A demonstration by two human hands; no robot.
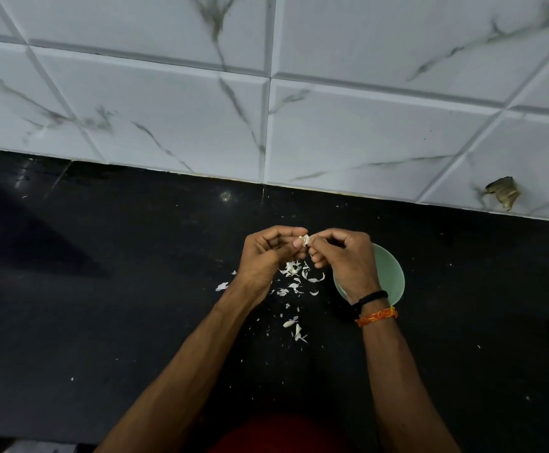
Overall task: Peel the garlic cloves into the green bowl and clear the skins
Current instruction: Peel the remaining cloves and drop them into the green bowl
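Garlic clove, small and pale [305, 239], pinched between both hands above the glossy black stone counter [103, 305]!
Left hand [268, 253] and right hand [345, 256] each grip it with curled fingertips; white papery skins [294, 279] litter the counter below, the round pale-green bowl [387, 273] sits under the right wrist, and white marble-veined wall tiles [201, 109] rise behind.

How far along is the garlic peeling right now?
Partly done: many loose skins already litter the black counter. In hand: the left hand and right hand pinch one garlic clove beside the green bowl. Left: dropping it in, clearing skins. The bowl's contents are hidden.
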